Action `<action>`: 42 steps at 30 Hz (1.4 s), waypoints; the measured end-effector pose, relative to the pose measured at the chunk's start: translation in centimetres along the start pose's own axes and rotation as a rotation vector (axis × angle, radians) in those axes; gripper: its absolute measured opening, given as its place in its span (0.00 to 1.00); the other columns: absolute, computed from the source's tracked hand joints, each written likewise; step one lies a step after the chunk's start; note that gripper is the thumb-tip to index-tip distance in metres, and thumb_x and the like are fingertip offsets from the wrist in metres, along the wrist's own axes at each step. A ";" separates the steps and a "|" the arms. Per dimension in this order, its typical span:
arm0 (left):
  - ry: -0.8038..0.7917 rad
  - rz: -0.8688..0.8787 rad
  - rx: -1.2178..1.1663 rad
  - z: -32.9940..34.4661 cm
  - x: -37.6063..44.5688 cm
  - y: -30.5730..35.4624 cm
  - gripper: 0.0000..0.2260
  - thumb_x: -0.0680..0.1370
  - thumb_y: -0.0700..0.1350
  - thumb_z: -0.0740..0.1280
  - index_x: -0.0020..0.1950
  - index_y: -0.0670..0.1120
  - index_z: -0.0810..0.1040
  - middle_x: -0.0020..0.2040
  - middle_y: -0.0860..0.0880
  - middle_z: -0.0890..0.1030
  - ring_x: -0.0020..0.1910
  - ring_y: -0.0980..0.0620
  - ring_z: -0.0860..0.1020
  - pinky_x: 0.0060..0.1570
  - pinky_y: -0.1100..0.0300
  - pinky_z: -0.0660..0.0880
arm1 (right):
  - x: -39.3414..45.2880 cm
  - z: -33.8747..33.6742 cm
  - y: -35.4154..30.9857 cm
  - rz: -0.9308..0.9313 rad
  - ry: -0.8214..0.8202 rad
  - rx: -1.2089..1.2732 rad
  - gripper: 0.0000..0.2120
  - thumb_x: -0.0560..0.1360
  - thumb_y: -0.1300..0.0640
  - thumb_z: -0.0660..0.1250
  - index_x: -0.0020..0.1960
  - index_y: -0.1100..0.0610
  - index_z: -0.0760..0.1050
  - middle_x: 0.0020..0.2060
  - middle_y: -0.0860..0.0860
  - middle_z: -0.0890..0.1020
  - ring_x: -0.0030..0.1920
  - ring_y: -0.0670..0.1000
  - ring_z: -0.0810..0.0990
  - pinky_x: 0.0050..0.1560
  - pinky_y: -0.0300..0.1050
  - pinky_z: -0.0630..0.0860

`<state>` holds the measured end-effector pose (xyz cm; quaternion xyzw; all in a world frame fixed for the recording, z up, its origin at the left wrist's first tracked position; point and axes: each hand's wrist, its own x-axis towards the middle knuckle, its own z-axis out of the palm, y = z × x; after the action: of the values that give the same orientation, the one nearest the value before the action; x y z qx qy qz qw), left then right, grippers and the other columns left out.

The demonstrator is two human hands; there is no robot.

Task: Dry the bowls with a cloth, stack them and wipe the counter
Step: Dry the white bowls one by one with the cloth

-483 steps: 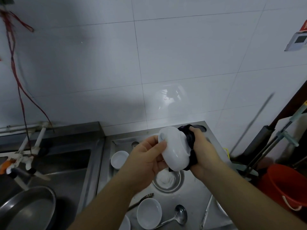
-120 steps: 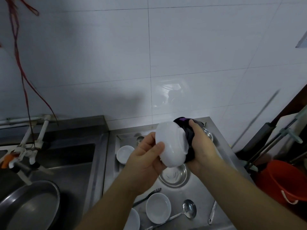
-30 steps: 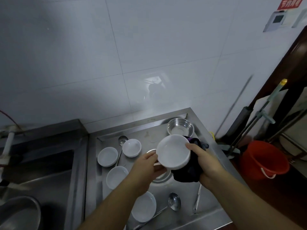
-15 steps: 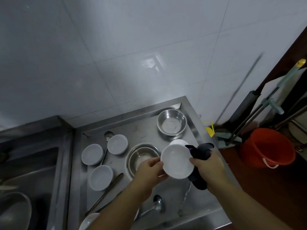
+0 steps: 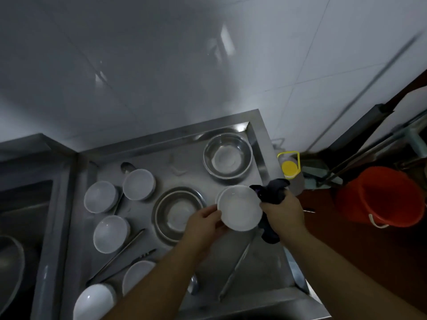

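The left hand (image 5: 203, 224) is gripping the white bowl (image 5: 240, 210) at its nine o'clock rim, thumb curled over the edge. The right hand (image 5: 283, 212) is clutching the dark cloth (image 5: 271, 196) and pressing against the bowl's three o'clock side. The bowl is sitting mouth-up over the steel counter (image 5: 258, 257), with another white rim showing just behind it. At nine o'clock a steel basin (image 5: 178, 213) is resting; at twelve o'clock, a second steel bowl (image 5: 227, 157). Five white bowls (image 5: 111, 234) are lying farther toward nine o'clock. An orange bucket (image 5: 379, 197) is standing at three o'clock.
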<state>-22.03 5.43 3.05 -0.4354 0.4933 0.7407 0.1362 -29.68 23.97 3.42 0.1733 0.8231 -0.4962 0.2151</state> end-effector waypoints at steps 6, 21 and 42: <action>0.148 0.004 0.059 1.0 3.9 -0.5 0.08 0.81 0.34 0.69 0.56 0.43 0.84 0.49 0.43 0.89 0.49 0.47 0.88 0.47 0.55 0.86 | 3.9 1.4 0.5 -0.058 -0.001 -0.107 0.12 0.74 0.63 0.71 0.39 0.54 0.69 0.33 0.57 0.74 0.31 0.50 0.69 0.31 0.46 0.61; 0.395 0.028 0.229 -0.1 8.9 -3.6 0.07 0.78 0.36 0.71 0.50 0.48 0.83 0.49 0.44 0.87 0.49 0.44 0.87 0.51 0.44 0.86 | 8.5 5.7 2.8 -0.154 -0.064 -0.334 0.13 0.71 0.65 0.70 0.46 0.50 0.70 0.35 0.46 0.73 0.37 0.53 0.72 0.32 0.42 0.63; 0.241 -0.004 0.371 -1.8 7.7 -2.5 0.18 0.78 0.40 0.72 0.69 0.45 0.80 0.58 0.44 0.85 0.58 0.42 0.84 0.63 0.43 0.81 | 4.6 3.1 -0.8 -0.339 -0.038 -0.409 0.12 0.72 0.64 0.69 0.45 0.52 0.68 0.36 0.52 0.73 0.36 0.56 0.71 0.31 0.47 0.61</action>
<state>-24.02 3.29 -4.72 -0.4893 0.6329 0.5795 0.1556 -33.42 21.17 0.32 -0.0236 0.9194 -0.3515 0.1746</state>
